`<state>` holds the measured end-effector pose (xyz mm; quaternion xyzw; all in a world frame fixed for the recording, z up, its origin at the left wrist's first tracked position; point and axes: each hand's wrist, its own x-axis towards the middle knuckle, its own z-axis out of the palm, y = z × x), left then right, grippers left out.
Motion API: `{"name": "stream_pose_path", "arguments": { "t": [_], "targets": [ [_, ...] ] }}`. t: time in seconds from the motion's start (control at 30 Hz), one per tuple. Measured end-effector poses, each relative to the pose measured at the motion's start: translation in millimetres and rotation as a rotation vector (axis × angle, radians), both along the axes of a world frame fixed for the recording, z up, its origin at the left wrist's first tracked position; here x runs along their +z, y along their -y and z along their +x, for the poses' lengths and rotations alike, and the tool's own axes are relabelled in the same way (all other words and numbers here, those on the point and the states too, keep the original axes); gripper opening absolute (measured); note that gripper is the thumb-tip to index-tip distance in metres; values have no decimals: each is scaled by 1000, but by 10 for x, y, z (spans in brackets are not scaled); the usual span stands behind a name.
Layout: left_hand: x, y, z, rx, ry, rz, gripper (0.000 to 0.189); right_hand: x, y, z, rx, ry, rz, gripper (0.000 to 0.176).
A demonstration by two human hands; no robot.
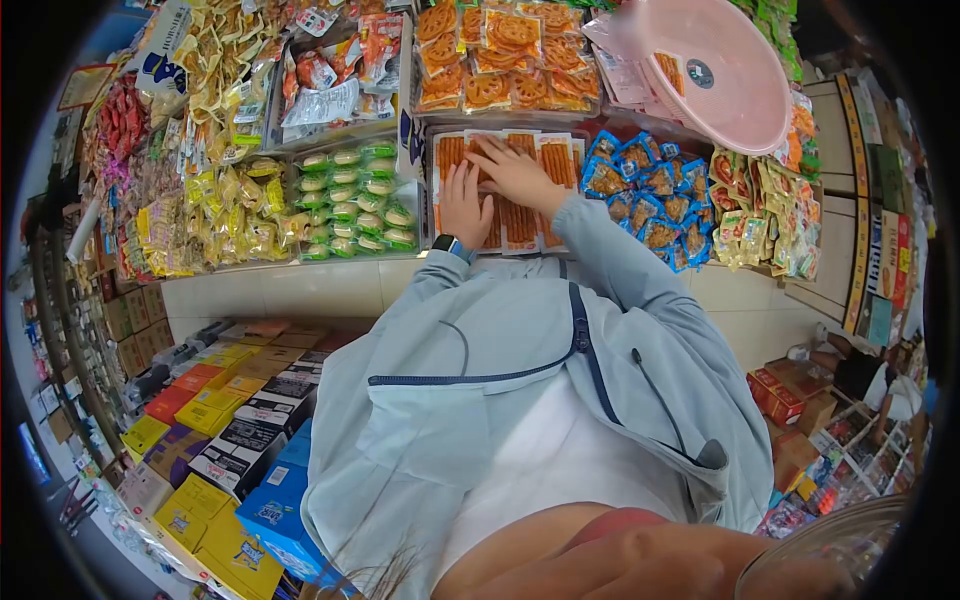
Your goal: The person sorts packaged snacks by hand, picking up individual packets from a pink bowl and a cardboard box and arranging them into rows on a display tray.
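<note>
My left hand (463, 210) lies on clear packets of reddish-brown snack sticks (520, 222) in a bin, its fingers stretched out toward the far side. From the right, my right hand (522, 178) reaches across the same packets, fingers extended and spread. The two hands are close together, with fingertips near or touching each other. Neither shows anything gripped. The packets lie in neat rows, partly covered by my hands. A dark-faced watch (452, 246) sits on my left wrist.
Left of the bin are green-and-white packets (360, 200); on its right, blue snack packets (660, 195). Behind are orange lotus-root-slice packets (505, 55) and a pink basin (735, 90). Coloured cartons (220, 400) stack up at lower left. A person (865, 375) is at far right.
</note>
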<state>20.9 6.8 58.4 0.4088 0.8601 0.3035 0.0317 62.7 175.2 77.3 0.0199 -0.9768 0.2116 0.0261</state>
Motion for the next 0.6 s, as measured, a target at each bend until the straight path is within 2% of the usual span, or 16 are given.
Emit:
{"name": "stream_pose_path", "arguments": {
  "t": [0.13,0.17,0.27,0.3,0.37,0.4,0.43,0.47,0.5,0.57,0.6],
  "targets": [
    [-14,24,-81,-78,-111,-245,63,-34,18,96,-65,-76,89,61],
    [-13,26,-71,-81,-118,-277,63,8,0,189,-100,-114,43,51],
    [-27,-7,-72,-89,-135,-340,64,401,-188,323,-76,-276,-159,39],
    [-21,-4,-60,-85,-132,-349,63,747,-220,352,-136,-405,-199,38],
    [-30,-4,-67,-75,-124,-373,63,1155,-483,403,-233,-602,-134,41],
    [-37,7,-70,-78,-122,-366,62,1302,-719,406,-280,-757,-11,43],
    [-46,15,-79,-81,-122,-359,62,1428,-926,421,-416,-796,-131,42],
    [-52,10,-86,-84,-124,-351,62,1579,-1276,397,-512,-869,157,39],
    [-55,-2,-88,-85,-124,-359,62,1723,-1576,394,-654,-811,170,38],
    [-65,3,-87,-86,-124,-379,62,1431,-2585,410,-800,-513,-25,43],
    [-65,26,-90,-85,-122,-381,62,1347,-2957,376,-916,-47,-12,53]
  ]
}}
